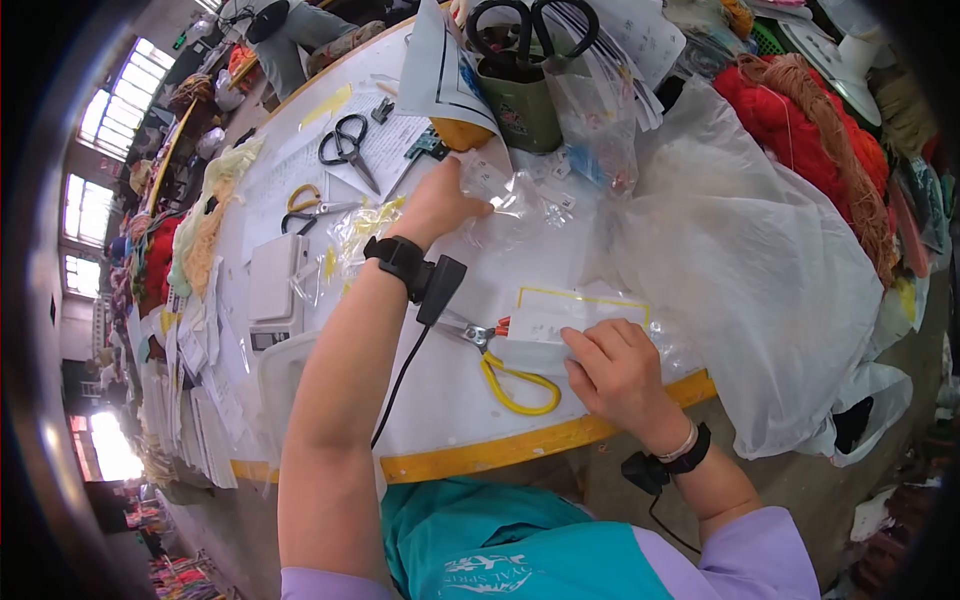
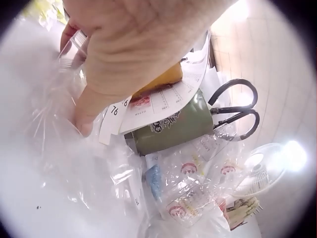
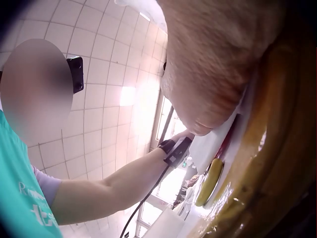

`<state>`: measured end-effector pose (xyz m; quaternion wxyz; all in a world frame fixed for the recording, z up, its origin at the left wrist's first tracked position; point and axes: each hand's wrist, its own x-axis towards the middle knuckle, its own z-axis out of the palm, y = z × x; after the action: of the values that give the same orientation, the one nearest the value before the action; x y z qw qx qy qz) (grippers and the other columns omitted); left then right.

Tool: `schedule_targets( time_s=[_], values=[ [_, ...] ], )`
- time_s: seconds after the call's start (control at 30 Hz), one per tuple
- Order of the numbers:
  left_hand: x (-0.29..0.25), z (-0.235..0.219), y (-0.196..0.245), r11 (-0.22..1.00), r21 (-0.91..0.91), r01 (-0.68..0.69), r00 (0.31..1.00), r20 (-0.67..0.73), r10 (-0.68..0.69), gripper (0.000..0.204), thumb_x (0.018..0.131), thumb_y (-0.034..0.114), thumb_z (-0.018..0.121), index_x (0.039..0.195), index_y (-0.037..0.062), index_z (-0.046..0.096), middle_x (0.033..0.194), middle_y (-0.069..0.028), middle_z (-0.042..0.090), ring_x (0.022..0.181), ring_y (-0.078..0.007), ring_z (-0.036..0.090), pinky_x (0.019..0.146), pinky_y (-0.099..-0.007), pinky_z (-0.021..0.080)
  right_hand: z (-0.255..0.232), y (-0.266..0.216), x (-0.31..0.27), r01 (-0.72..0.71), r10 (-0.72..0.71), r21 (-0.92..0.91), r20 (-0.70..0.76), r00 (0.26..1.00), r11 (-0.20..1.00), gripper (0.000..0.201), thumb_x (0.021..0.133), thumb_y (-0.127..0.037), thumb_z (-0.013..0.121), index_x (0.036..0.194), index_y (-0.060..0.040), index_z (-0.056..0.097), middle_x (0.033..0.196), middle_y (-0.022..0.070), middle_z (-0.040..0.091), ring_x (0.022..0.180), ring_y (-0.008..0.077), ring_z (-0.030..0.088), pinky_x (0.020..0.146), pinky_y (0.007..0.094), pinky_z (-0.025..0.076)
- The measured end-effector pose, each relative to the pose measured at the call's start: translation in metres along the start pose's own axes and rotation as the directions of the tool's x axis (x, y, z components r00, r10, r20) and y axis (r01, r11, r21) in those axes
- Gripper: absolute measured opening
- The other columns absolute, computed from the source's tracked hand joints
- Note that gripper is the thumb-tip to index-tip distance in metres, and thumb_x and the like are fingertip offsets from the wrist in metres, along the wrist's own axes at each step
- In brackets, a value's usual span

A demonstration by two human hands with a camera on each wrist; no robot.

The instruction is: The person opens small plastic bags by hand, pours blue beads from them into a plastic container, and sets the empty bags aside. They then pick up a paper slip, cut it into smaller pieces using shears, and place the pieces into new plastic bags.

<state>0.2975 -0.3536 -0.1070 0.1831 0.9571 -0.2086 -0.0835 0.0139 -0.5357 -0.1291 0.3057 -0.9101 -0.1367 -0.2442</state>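
Note:
My left hand (image 1: 445, 205) reaches over clear plastic bags (image 1: 515, 195), its thumb spread from the fingers. In the left wrist view the left hand (image 2: 129, 49) touches crinkled clear plastic (image 2: 111, 168), partly hiding its fingers. My right hand (image 1: 620, 375) rests with bent fingers on a white packet (image 1: 535, 328); red-orange tips show at the packet's left end. Yellow-handled scissors (image 1: 520, 390) lie beside the packet, blades pointing left. In the right wrist view the right hand (image 3: 208, 79) hides its own fingertips, with a yellow scissor handle (image 3: 210, 182) below.
Black scissors (image 1: 345, 150) and a white scale (image 1: 275, 285) lie on the left. A green holder (image 1: 520, 105) with large black-handled scissors stands at the back. A big translucent bag (image 1: 740, 260) hangs over the right side. The table's yellow edge (image 1: 500, 448) is nearest my body.

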Motion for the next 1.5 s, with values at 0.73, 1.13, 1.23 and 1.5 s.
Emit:
schedule_targets(
  time_s=[0.73,1.13,1.23,1.5],
  values=[
    [-0.063,-0.02,0.009,0.838,-0.546,0.012,1.0,-0.008,-0.02,0.035,0.083,0.006,0.067,0.117,-0.001,0.066,0.1,-0.0115,0.072,0.091,-0.0226,0.069,0.082,-0.0345,0.054,-0.001,-0.001,0.0,0.01,-0.009,0.017,-0.029,1.0,1.0,0.034,0.074,-0.007,0.076,0.107,-0.002,0.07,0.087,0.008,0.062,0.083,0.0277,0.061,0.072,0.0403,0.05],
    [-0.239,-0.057,-0.036,0.908,-0.407,0.096,0.949,0.312,0.04,0.033,0.081,0.006,0.068,0.113,-0.0032,0.064,0.093,-0.0127,0.07,0.089,-0.0282,0.067,0.08,-0.0394,0.052,0.005,-0.004,-0.004,0.033,-0.035,-0.042,-0.039,0.999,0.999,0.035,0.076,-0.007,0.075,0.11,-0.0026,0.07,0.09,0.0091,0.064,0.086,0.0288,0.062,0.075,0.0414,0.051],
    [-0.238,-0.039,-0.041,0.99,-0.108,0.093,0.931,0.362,-0.048,0.039,0.078,0.007,0.069,0.115,-0.0023,0.059,0.105,-0.026,0.067,0.102,-0.0476,0.062,0.088,-0.0499,0.05,0.005,-0.007,-0.005,0.057,-0.062,-0.094,-0.053,0.997,0.994,0.035,0.077,-0.008,0.075,0.111,-0.0023,0.07,0.092,0.0094,0.065,0.087,0.0291,0.063,0.077,0.0416,0.051],
    [-0.224,-0.05,-0.06,0.976,0.045,-0.213,0.976,0.046,0.211,0.071,0.08,0.02,0.077,0.143,0.0008,0.049,0.129,-0.0258,0.06,0.122,-0.0421,0.057,0.104,-0.0445,0.047,0.001,-0.022,-0.002,0.043,-0.059,-0.265,-0.051,0.997,0.963,0.038,0.077,-0.01,0.076,0.114,-0.0027,0.069,0.106,0.0117,0.067,0.106,0.0316,0.062,0.098,0.0476,0.047]
  ],
)
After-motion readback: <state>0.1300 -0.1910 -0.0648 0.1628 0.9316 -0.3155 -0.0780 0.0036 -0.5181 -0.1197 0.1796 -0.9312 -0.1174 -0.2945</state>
